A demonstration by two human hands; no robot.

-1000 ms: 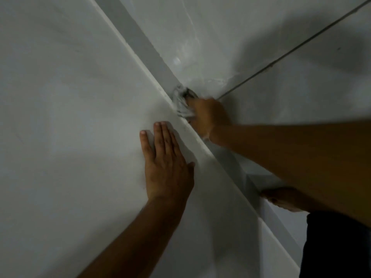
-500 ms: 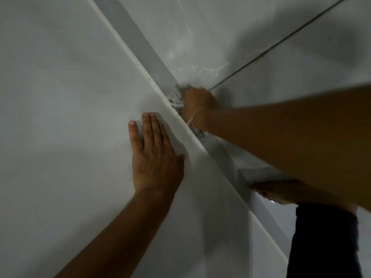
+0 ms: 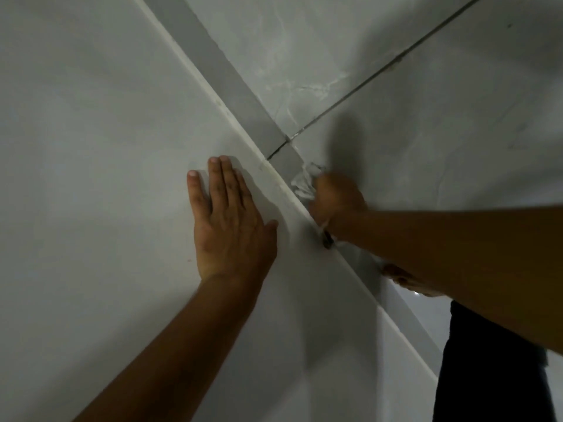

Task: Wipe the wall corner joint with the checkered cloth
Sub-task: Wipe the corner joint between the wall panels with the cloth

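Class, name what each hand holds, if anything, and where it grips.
Right hand clutches the bunched cloth around its middle; left hand holds nothing.

Wall [image 3: 91, 147]: plain pale grey-white, no pattern. Corner joint [image 3: 231, 121]: off-white bead running diagonally, darker flat grey band [image 3: 231, 77] alongside it. Floor tile [image 3: 304, 50]: light grey with faint white marbled veining. Grout line [image 3: 380, 68]: dark grey, near black. Cloth [image 3: 303, 182]: whitish with grey folds; check pattern not readable here, too blurred. Trouser leg [image 3: 487, 376] bottom right: solid black. Low light, everything reads muted.
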